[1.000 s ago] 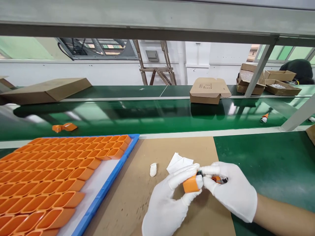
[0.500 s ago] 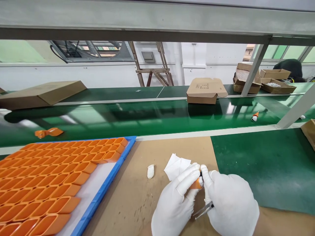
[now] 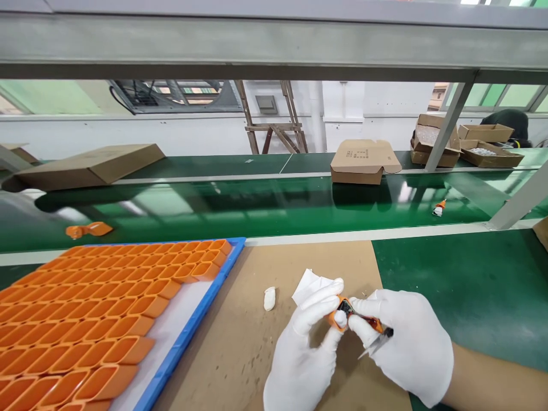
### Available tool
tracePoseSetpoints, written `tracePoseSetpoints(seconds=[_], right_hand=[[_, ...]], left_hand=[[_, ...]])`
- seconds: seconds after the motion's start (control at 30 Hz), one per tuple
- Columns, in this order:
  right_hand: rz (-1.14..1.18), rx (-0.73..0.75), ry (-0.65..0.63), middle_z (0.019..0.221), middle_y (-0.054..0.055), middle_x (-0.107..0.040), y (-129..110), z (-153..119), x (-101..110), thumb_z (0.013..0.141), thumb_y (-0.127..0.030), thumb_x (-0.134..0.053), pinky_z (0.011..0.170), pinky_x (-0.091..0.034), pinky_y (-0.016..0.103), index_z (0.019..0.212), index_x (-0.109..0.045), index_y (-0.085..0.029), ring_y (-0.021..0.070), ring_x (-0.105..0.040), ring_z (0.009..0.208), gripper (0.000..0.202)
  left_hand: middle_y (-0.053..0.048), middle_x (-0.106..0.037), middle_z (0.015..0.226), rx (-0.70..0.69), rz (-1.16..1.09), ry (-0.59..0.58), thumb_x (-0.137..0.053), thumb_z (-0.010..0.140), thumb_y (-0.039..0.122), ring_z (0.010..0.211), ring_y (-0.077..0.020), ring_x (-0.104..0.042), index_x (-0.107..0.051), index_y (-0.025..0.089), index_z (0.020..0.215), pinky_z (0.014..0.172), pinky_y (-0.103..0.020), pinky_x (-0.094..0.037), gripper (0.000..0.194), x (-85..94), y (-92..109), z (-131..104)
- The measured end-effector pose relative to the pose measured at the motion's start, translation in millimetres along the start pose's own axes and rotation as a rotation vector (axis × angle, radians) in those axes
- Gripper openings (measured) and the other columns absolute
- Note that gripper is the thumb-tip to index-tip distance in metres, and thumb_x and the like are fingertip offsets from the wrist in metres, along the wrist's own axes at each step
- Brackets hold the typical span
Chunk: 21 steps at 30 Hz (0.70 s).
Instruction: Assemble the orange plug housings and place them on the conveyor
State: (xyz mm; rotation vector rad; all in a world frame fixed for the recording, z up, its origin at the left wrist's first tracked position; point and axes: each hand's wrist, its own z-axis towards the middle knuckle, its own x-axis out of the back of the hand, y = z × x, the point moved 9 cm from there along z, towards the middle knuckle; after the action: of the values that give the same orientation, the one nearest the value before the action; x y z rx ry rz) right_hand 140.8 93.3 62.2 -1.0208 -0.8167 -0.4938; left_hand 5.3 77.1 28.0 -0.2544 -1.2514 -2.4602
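Note:
My left hand (image 3: 302, 348), in a white glove, pinches a small orange housing (image 3: 338, 321) between thumb and fingers. Dark parts show in the housing's opening. My right hand (image 3: 406, 337), also gloved, grips tweezers (image 3: 375, 342) with a dark end and an orange-and-black piece (image 3: 371, 323) beside them. The fingertips of that hand meet the housing's right side. A crumpled white sheet (image 3: 309, 285) lies just behind my left hand. Farther left on the brown board (image 3: 240, 319) rests a small white finger-shaped piece (image 3: 269, 298).
A blue-rimmed tray (image 3: 201, 314) of orange housings (image 3: 103, 319) fills the left. On the green belt (image 3: 257, 208) lie orange parts (image 3: 89, 229) and a small orange-white piece (image 3: 439, 208). Cardboard boxes (image 3: 362, 161) stand behind. A metal post (image 3: 524, 197) rises at right.
My right hand has shifted slightly right and turned, and an orange-and-black piece now shows by its fingers. The housing is tilted so its opening shows. The whole view has shifted slightly.

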Motion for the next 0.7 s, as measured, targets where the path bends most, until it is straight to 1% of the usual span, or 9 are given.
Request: tracePoseSetpoints(seconds=[0.1, 0.17, 0.23, 0.3, 0.37, 0.47, 0.53, 0.6, 0.7], right_hand=[[-0.351, 0.091, 0.192, 0.049, -0.001, -0.046, -15, -10, 12, 0.087, -0.02, -0.044, 0.051, -0.018, 0.032, 0.059, -0.059, -0.021, 0.0125, -0.034, 0.043, 0.033], [-0.513, 0.082, 0.25, 0.045, 0.0, -0.043, -18, -13, 14, 0.084, -0.019, -0.045, 0.052, -0.013, 0.033, 0.053, -0.053, -0.021, 0.0128, -0.029, 0.041, 0.032], [-0.567, 0.046, 0.216, 0.044, 0.001, -0.043, -15, -13, 11, 0.08, -0.02, -0.048, 0.053, -0.012, 0.033, 0.051, -0.051, -0.021, 0.0132, -0.029, 0.041, 0.03], [-0.577, 0.012, 0.13, 0.045, 0.001, -0.045, -9, -12, 4, 0.078, -0.021, -0.052, 0.052, -0.011, 0.033, 0.051, -0.051, -0.021, 0.0134, -0.03, 0.041, 0.026], [-0.578, -0.019, 0.069, 0.045, 0.001, -0.046, -3, -12, -1, 0.074, -0.019, -0.055, 0.052, -0.011, 0.033, 0.051, -0.051, -0.022, 0.0134, -0.031, 0.04, 0.023], [-0.575, 0.003, 0.07, 0.047, 0.001, -0.046, -4, -11, -2, 0.067, -0.018, -0.059, 0.051, -0.01, 0.033, 0.05, -0.049, -0.022, 0.0137, -0.036, 0.04, 0.021], [-0.594, 0.034, 0.068, 0.047, 0.001, -0.047, -9, -11, -2, 0.066, -0.019, -0.06, 0.049, -0.01, 0.033, 0.05, -0.049, -0.022, 0.0144, -0.039, 0.039, 0.019], [-0.626, 0.011, 0.018, 0.05, 0.002, -0.051, -10, -9, -3, 0.068, -0.019, -0.06, 0.049, -0.011, 0.033, 0.055, -0.054, -0.022, 0.0152, -0.043, 0.039, 0.015], [-0.588, -0.013, -0.074, 0.058, 0.003, -0.059, -9, -7, -5, 0.077, -0.025, -0.059, 0.048, -0.014, 0.032, 0.071, -0.063, -0.021, 0.0159, -0.049, 0.043, 0.008]], left_hand=[[-0.008, -0.07, 0.115, -0.028, 0.122, -0.023, -0.058, 0.086, 0.008, 0.112, -0.0214, -0.065, -0.06, 0.026, 0.115, 0.096, -0.04, -0.057, 0.034, -1.7, 4, 0], [-0.008, -0.07, 0.112, -0.04, 0.153, -0.028, -0.057, 0.087, 0.007, 0.111, -0.0208, -0.066, -0.06, 0.025, 0.114, 0.096, -0.039, -0.057, 0.033, -2.5, 6, 1], [-0.008, -0.071, 0.108, -0.052, 0.164, -0.025, -0.057, 0.087, 0.007, 0.108, -0.02, -0.067, -0.06, 0.025, 0.111, 0.094, -0.038, -0.057, 0.03, -2.9, 7, 1], [-0.006, -0.071, 0.106, -0.076, 0.169, -0.028, -0.057, 0.086, 0.006, 0.105, -0.0195, -0.069, -0.061, 0.025, 0.106, 0.092, -0.037, -0.058, 0.028, -4.5, 9, 1], [-0.005, -0.071, 0.107, -0.113, 0.174, -0.055, -0.057, 0.085, 0.004, 0.103, -0.0196, -0.069, -0.06, 0.027, 0.105, 0.09, -0.036, -0.059, 0.03, -9.3, 12, 0], [-0.005, -0.072, 0.109, -0.153, 0.188, -0.132, -0.057, 0.085, 0.004, 0.096, -0.0196, -0.072, -0.056, 0.029, 0.115, 0.083, -0.034, -0.061, 0.039, -20.4, 15, -2], [-0.004, -0.073, 0.104, -0.135, 0.2, -0.144, -0.056, 0.086, 0.004, 0.089, -0.0189, -0.073, -0.054, 0.029, 0.122, 0.079, -0.034, -0.062, 0.044, -23.4, 15, -2], [-0.003, -0.074, 0.101, -0.088, 0.208, -0.109, -0.056, 0.086, 0.005, 0.091, -0.02, -0.073, -0.055, 0.029, 0.122, 0.082, -0.035, -0.062, 0.044, -20.4, 12, -1], [-0.004, -0.073, 0.109, 0.01, 0.185, -0.064, -0.057, 0.081, 0.005, 0.103, -0.0234, -0.07, -0.06, 0.029, 0.114, 0.09, -0.04, -0.06, 0.04, -13.5, 3, 0]])
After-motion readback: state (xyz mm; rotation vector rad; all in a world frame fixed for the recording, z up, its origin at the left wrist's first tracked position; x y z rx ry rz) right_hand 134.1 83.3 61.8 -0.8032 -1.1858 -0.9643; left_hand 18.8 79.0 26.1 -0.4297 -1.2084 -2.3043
